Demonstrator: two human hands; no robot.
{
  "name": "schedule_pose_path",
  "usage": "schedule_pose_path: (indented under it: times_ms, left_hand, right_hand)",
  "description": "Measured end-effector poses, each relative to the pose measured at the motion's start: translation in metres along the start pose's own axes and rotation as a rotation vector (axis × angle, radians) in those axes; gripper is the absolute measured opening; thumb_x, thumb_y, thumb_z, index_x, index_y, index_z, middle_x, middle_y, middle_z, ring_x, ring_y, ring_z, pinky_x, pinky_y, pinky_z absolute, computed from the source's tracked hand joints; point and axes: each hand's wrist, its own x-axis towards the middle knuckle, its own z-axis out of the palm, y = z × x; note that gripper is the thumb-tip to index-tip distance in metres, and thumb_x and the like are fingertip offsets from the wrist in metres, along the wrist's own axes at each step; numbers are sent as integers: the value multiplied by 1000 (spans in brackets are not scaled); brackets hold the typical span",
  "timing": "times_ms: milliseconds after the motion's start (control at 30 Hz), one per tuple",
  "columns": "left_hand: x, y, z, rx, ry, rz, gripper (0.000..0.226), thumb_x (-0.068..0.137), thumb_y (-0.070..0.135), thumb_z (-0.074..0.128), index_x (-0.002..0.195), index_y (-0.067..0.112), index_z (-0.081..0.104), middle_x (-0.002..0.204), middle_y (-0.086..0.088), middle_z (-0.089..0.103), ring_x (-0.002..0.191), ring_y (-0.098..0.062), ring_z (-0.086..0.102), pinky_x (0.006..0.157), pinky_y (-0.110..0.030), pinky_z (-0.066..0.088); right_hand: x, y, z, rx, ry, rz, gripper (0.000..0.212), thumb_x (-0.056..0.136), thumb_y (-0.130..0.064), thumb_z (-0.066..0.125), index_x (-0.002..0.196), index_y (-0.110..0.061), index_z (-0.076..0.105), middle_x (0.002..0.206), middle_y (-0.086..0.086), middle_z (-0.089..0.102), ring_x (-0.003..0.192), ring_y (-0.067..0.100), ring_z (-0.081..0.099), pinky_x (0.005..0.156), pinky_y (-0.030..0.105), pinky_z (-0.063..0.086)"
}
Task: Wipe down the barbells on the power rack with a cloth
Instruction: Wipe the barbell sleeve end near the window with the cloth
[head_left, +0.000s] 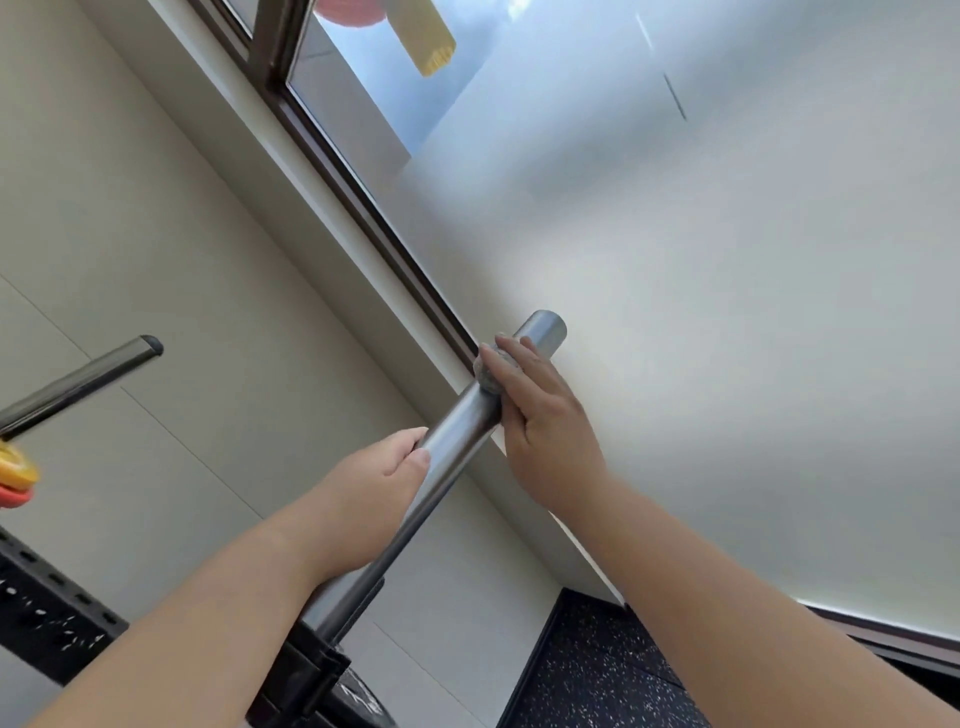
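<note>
Barbell sleeve (457, 436) of bare steel runs diagonally from the lower centre of the frame up to its open end just right of centre, in front of a frosted window pane (727, 312). The left hand (384, 467) grips the sleeve about midway along the visible length, its fingers wrapped round the far side and the thumb lying on the near side, clamped on the metal. Higher up, near the end of the sleeve, the right hand (540, 431) holds a small grey cloth (488, 371) against the steel; its fingers curve over the cloth and the sleeve together, so only a bunched patch of fabric shows at the upper left edge of the hand. The two hands are near each other but apart, with bare metal between them. At the bottom centre the sleeve passes into a black rack fitting (311, 670). A perforated black rack upright (47, 618) sits at lower left. A second bar (83, 382) angles in from the left edge, above yellow and red discs (18, 475). Black speckled floor (597, 675) shows at lower right.
</note>
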Motion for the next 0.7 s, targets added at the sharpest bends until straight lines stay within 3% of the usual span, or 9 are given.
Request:
schedule_pose_path:
  times_ms: [67,133,233,300,400,467,567,633,700]
  left_hand:
    - [-2,6,0,81,-34,2,23,110,42,34,110,52,55,117,-4,69,108,-27,64,89,-33,50]
    - [-4,8,-1,115,-57,-2,20,110,45,33,107,56,49,115,-2,66,98,-21,59,82,-29,47]
    - [-6,9,-1,147,-55,17,25,111,44,33,133,47,45,117,6,59,98,-11,48,83,-26,41]
    - [-7,11,1,177,-40,34,29,111,42,34,139,41,42,121,4,61,99,-10,49,86,-27,41]
    - [-6,11,2,255,-29,47,41,111,41,34,150,31,35,122,10,54,103,-9,48,92,-27,39]
    - [-6,11,2,321,-30,40,47,110,44,31,155,30,29,136,7,53,116,-13,51,100,-29,40]
    - [-7,7,4,428,-1,46,58,108,50,29,161,31,15,159,7,40,140,-19,45,113,-36,38]
    - [-9,8,6,469,16,51,63,107,52,34,161,33,9,161,9,35,139,-19,47,111,-35,40]
    - [-12,11,8,507,18,59,71,105,54,42,161,33,4,162,11,32,138,-19,47,110,-34,41]
  right_hand:
    - [17,16,-3,-17,17,66,56,96,0,41,145,-19,58,157,3,47,153,26,29,125,33,26]
    - [38,24,-6,-24,60,161,60,94,5,38,143,-21,60,157,2,47,155,28,25,126,33,22]
    - [62,32,-15,23,102,278,53,96,9,37,136,-12,65,150,10,54,147,25,33,126,30,18]
    - [64,34,-17,41,143,296,49,99,6,38,136,-12,65,149,10,56,144,24,39,127,34,20]
    - [43,24,-4,43,136,232,47,103,-10,36,142,-18,61,152,0,53,150,14,34,127,35,22]
    - [30,20,0,42,123,182,46,104,-13,38,144,-20,59,153,-8,50,151,4,29,126,29,20]
    - [45,28,-7,102,157,138,39,104,2,44,134,-9,66,130,-18,61,125,-23,39,120,18,25]
    - [65,34,-12,182,187,250,39,101,2,45,129,-9,70,120,-11,68,116,-15,51,113,14,33]
    - [76,39,-12,230,195,373,41,101,-7,45,132,-18,68,129,-6,67,127,3,55,117,27,37]
